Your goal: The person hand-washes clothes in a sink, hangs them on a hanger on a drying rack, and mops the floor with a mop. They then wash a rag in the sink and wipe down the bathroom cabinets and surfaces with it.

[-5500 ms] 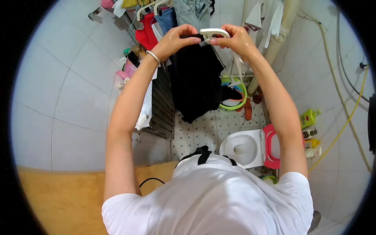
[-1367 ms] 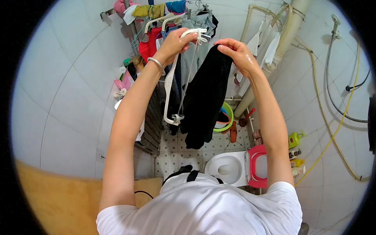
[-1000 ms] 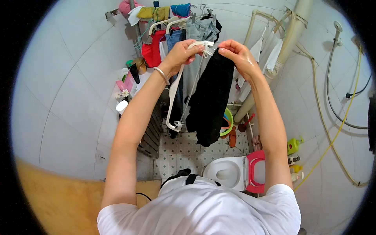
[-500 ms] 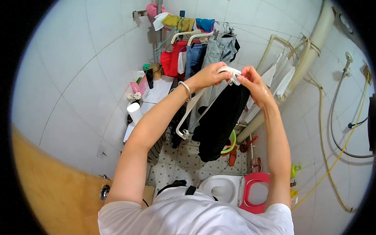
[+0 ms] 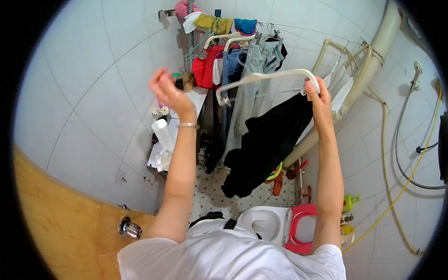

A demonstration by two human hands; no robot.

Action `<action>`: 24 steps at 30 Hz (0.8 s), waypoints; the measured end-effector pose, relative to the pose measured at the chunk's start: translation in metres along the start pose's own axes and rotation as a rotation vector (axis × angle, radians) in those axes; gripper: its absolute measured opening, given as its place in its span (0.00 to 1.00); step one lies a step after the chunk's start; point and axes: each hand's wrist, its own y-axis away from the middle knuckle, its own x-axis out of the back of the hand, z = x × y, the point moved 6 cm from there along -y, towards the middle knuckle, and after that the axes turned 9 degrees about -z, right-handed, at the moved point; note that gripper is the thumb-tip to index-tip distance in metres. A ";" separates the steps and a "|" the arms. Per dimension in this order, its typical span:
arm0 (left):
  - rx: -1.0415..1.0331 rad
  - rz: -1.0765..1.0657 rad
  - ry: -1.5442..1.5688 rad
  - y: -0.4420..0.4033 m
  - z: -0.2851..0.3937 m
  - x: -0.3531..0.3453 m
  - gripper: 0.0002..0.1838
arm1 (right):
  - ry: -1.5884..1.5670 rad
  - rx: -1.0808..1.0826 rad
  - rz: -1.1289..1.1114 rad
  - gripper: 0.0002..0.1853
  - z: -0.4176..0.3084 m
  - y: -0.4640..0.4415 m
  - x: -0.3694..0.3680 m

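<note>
My right hand (image 5: 320, 100) grips one end of a white clothes hanger (image 5: 261, 76), held up in front of me. A black garment (image 5: 270, 135) hangs from that end, with white cord or strap near my fingertips. The hanger's other end, with a clip on it, points left and carries nothing. My left hand (image 5: 171, 95) is raised on the left, apart from the hanger and slightly blurred. Its fingers are loosely stretched out with nothing in them, and a bangle (image 5: 188, 125) circles the wrist.
Clothes hang behind, among them blue jeans (image 5: 232, 70) and a red garment (image 5: 204, 72). A white-topped counter (image 5: 179, 116) lies left, beside a wooden door (image 5: 70, 214). Below are a toilet (image 5: 266, 224) and its pink seat lid (image 5: 295, 233). A pipe (image 5: 373, 60) runs down the right wall.
My left hand has let go and swung left, away from the garment. The right hand has moved slightly right, and the hanger has swung up to nearly level.
</note>
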 end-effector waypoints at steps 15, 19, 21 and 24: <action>1.642 -0.987 0.382 0.256 -0.136 -0.028 0.28 | -0.751 -0.030 0.179 0.13 0.023 -0.020 0.023; 1.418 -1.043 0.613 0.207 -0.096 -0.057 0.25 | -0.895 -0.001 0.226 0.12 0.045 -0.019 0.045; 1.345 -1.083 0.566 0.195 -0.096 -0.062 0.24 | -0.943 0.007 0.210 0.11 0.052 -0.015 0.051; 1.223 -1.262 0.293 0.186 -0.097 -0.075 0.24 | -0.968 -0.005 0.196 0.12 0.060 -0.011 0.060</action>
